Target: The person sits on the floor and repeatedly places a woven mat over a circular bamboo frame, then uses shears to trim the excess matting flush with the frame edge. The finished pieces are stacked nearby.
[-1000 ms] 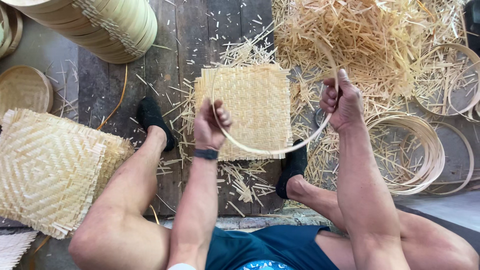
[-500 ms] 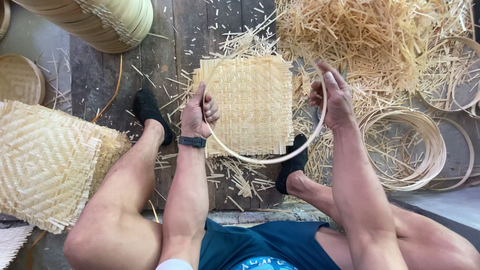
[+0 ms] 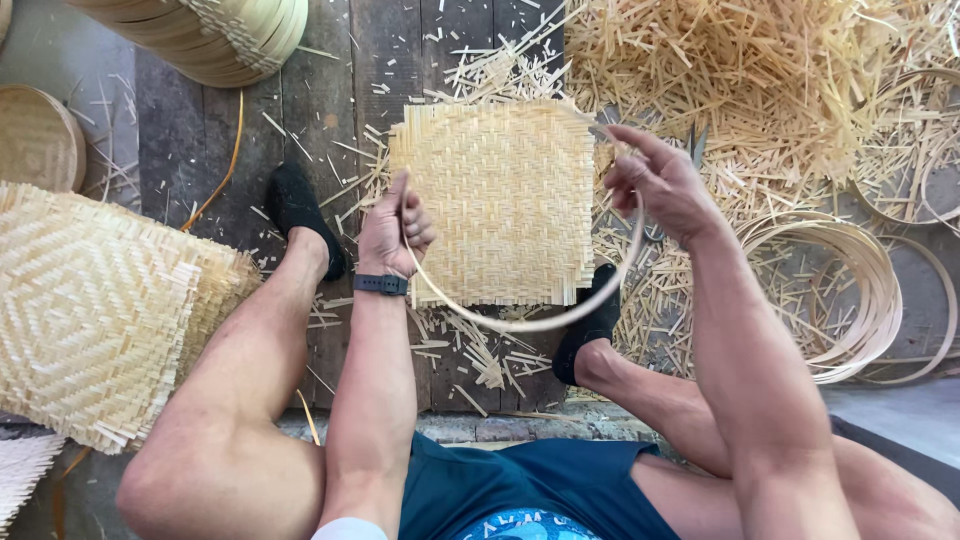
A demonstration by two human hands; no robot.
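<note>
Wooden floor (image 3: pixel 400 60) beneath both grips: left hand (image 3: pixel 393 232) and right hand (image 3: pixel 655 180) each closed on bamboo hoop (image 3: pixel 530 322), above woven mat (image 3: pixel 495 200).

Left hand (image 3: pixel 395 235) fisted, thumb up; right hand (image 3: pixel 660 185) raised, fingers curled.

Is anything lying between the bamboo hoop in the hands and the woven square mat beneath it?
Nothing visible does. The left hand and right hand each hold a side of the thin bamboo hoop, which hangs directly over the woven mat. The mat's top is bare; loose bamboo offcuts lie only around its edges.
</note>
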